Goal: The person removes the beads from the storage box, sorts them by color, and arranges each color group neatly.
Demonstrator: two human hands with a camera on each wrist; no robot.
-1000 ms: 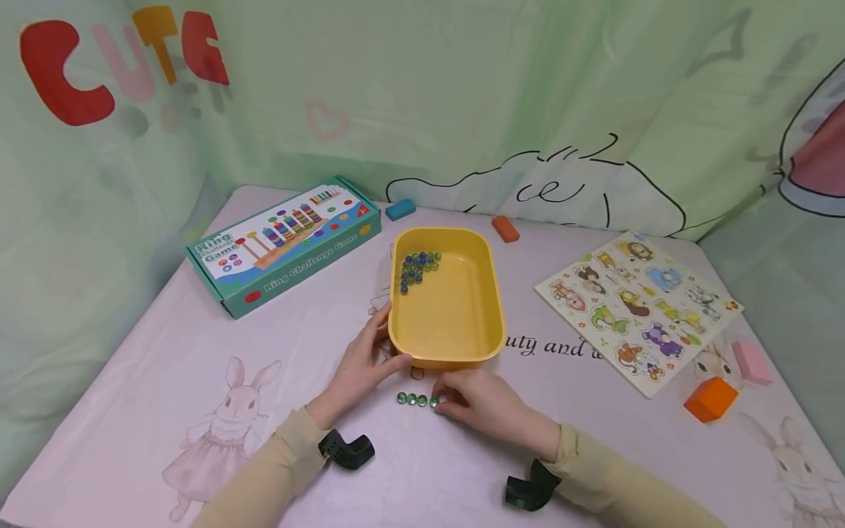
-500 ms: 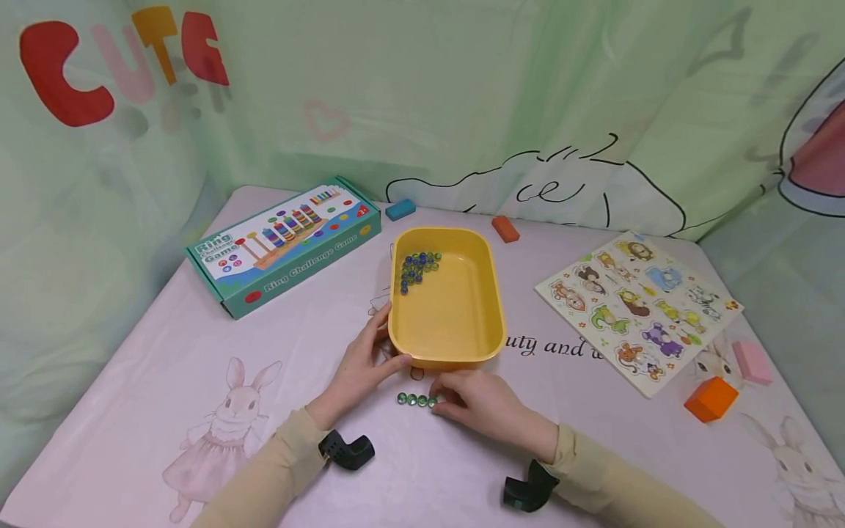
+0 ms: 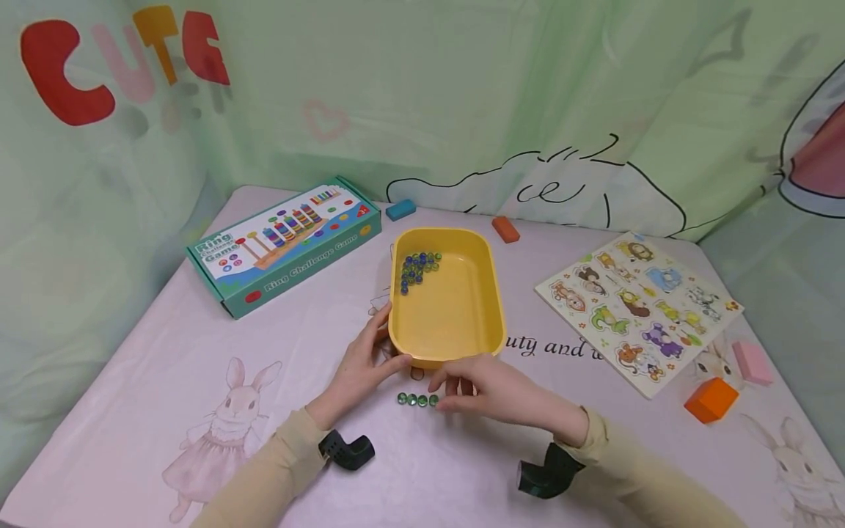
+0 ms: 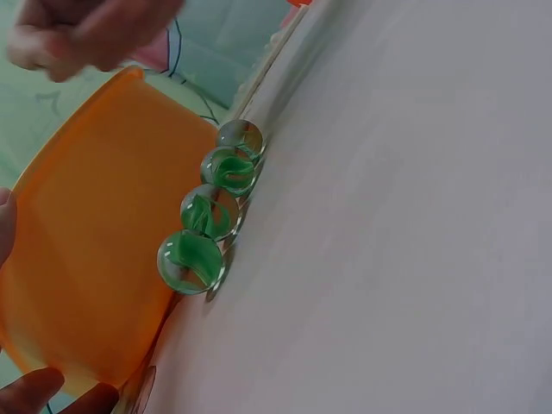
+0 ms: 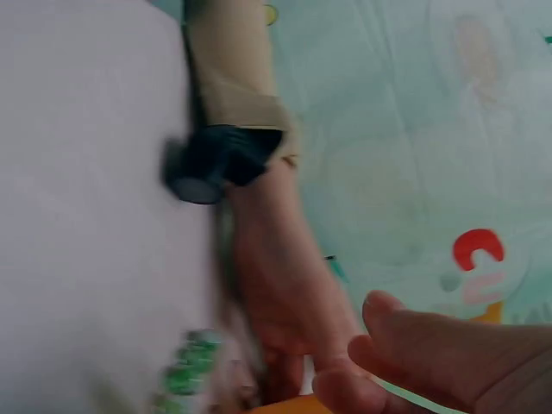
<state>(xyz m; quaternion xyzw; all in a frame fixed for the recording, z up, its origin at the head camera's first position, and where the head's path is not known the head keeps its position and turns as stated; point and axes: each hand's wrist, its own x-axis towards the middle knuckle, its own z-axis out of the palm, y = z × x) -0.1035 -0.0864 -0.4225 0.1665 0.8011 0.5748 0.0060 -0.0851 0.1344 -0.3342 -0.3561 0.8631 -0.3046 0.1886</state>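
Observation:
Several clear green-swirled glass marbles (image 3: 422,400) stand in a short row on the cloth, in front of a yellow plastic tub (image 3: 455,315). My left hand (image 3: 356,370) holds the tub's near left corner, thumb at the front rim and fingers along the left wall. Just right of the row hovers my right hand (image 3: 495,392), fingers loosely bent and holding nothing. Up close in the left wrist view, the marbles (image 4: 191,261) line up beside the tub's wall (image 4: 95,233), the right hand (image 4: 90,34) above their far end. Blue and green marbles (image 3: 412,275) cluster inside the tub's left side.
A Ring Challenge Game box (image 3: 284,246) lies at the back left, near a blue block (image 3: 400,210). Behind the tub is a red-orange block (image 3: 505,229). An animal puzzle board (image 3: 637,308), an orange block (image 3: 711,400) and a pink block (image 3: 752,362) lie to the right.
The right hand pushed the rightmost marble slightly left against the row, then let go and rose up and to the right. The left hand and the tub have stayed in place.

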